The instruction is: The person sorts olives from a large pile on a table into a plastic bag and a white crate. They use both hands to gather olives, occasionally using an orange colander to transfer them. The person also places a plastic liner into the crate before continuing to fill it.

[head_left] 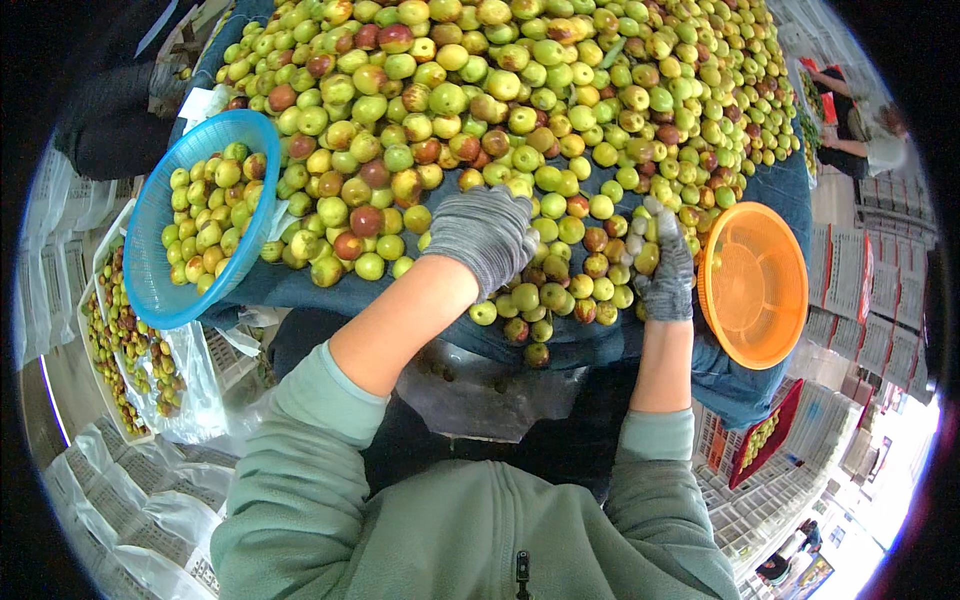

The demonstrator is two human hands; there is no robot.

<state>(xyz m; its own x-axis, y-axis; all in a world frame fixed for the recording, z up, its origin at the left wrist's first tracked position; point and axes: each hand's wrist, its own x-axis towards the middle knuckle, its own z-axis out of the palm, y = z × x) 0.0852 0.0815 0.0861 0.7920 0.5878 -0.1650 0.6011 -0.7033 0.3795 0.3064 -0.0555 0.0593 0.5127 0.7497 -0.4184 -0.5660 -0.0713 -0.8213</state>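
A large heap of green and reddish-brown jujubes (450,97) covers a table draped in dark blue cloth (585,360). My left hand (480,236), in a grey knit glove, is curled palm-down over the fruit at the heap's near side. Its fingertips are hidden, so whether it holds any fruit is unclear. To the right, my gloved right hand (666,262) has a jujube (646,259) between thumb and fingers. Between both hands lies a loose cluster of jujubes (555,285), reaching the table's near edge.
A blue plastic basket (262,202) of jujubes tilts at the left edge. An orange plastic basket (750,289) stands close to my right hand. Lower left is a white crate (90,330) of fruit with plastic film. Another person (862,142) works at far right, near stacked cartons (847,270).
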